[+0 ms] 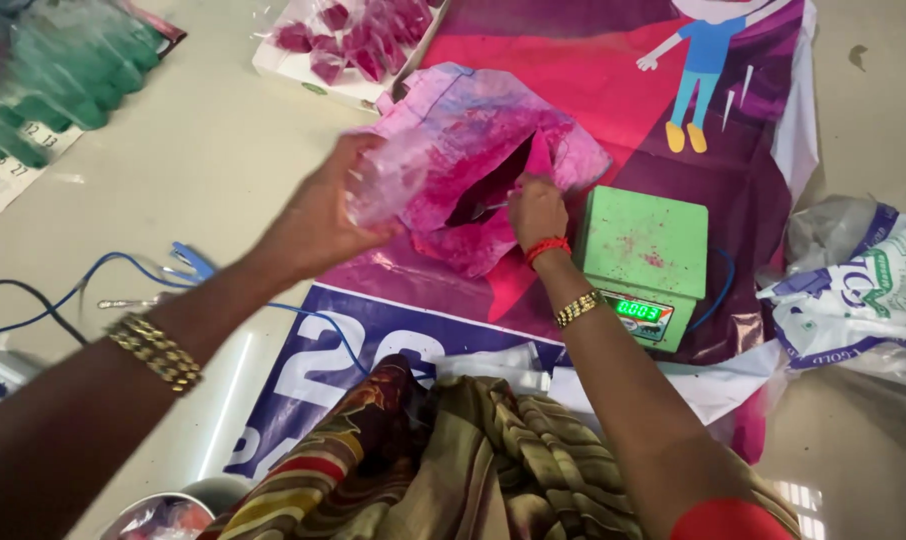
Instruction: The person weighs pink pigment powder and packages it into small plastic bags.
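My left hand [318,215] holds up a small clear plastic pouch [383,180], blurred by motion, just left of a big paper bag [473,150] stained pink and purple. The bag lies on a printed banner with its dark mouth open toward me. My right hand [536,210] reaches into that mouth and grips a thin metal spoon handle [493,207]; the spoon's bowl is hidden inside. Gold bangles sit on both wrists, and a red thread band on the right one.
A green digital scale [645,262] with a lit display stands right of my right hand. A white tray of pink powder packets [348,40] is beyond the bag. Green packets [53,70] lie far left, blue cables [188,265] on the floor, crumpled printed sacks [858,290] at right.
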